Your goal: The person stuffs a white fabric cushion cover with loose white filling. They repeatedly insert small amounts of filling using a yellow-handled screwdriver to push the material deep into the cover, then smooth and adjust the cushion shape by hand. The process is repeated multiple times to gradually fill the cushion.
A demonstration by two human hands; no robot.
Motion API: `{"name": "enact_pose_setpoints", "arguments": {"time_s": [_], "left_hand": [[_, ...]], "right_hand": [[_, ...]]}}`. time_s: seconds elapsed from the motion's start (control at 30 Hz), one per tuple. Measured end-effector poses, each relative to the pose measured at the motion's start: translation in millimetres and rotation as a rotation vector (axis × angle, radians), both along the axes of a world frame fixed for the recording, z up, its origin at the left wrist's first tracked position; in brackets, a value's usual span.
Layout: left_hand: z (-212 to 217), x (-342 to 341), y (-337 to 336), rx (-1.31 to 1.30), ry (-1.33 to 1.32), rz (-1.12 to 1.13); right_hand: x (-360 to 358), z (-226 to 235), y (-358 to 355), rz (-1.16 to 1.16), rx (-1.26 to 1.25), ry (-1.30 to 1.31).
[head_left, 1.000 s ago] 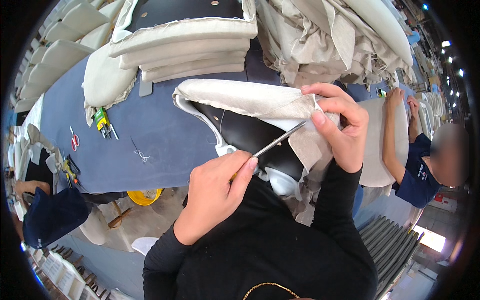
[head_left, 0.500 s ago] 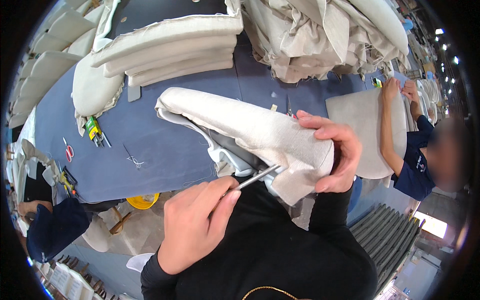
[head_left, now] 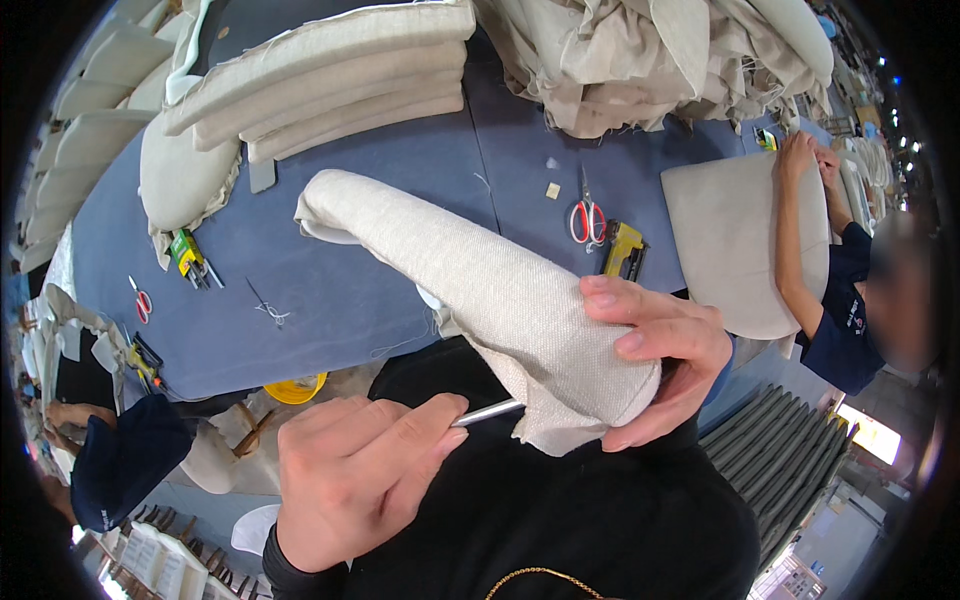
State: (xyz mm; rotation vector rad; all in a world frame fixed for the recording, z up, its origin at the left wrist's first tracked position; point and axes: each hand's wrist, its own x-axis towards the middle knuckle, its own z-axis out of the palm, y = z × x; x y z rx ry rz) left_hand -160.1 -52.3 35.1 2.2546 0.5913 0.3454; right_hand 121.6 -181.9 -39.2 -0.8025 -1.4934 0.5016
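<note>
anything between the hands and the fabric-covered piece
Nothing visible. The right hand grips the fabric-covered piece directly at its near end, and the left hand holds a thin metal tool whose tip goes under the fabric edge.

Blue worktable (head_left: 400, 290) under stacked beige cushions (head_left: 330, 75), heaped fabric (head_left: 640, 60), red-handled scissors (head_left: 587, 218).

A blue-covered counter (head_left: 330, 300) is seen, on which a stack of beige cushions (head_left: 330, 80) and a heap of beige fabric (head_left: 640, 60) are piled at the far side. Red-handled scissors (head_left: 587, 220), a yellow staple gun (head_left: 622, 250), a green and yellow tool (head_left: 186, 254) and small red snips (head_left: 140, 299) are laid on it, well apart.
</note>
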Motion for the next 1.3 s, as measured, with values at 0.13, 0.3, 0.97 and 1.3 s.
{"name": "enact_pose_setpoints", "arguments": {"time_s": [0.13, 0.3, 0.97, 1.3], "left_hand": [[-4, 1, 0, 0.004, -0.027, 0.005], [-13, -4, 5, -0.016, -0.059, -0.014], [-26, -17, 3, -0.080, -0.089, 0.088], [-31, -22, 5, -0.044, -0.120, 0.064]], "right_hand": [[-4, 5, -1, 0.006, -0.044, 0.001], [-7, 10, 0, 0.027, -0.098, 0.039], [-8, 14, 15, 0.018, -0.073, -0.078], [-11, 19, 17, 0.022, -0.094, -0.137]]}}
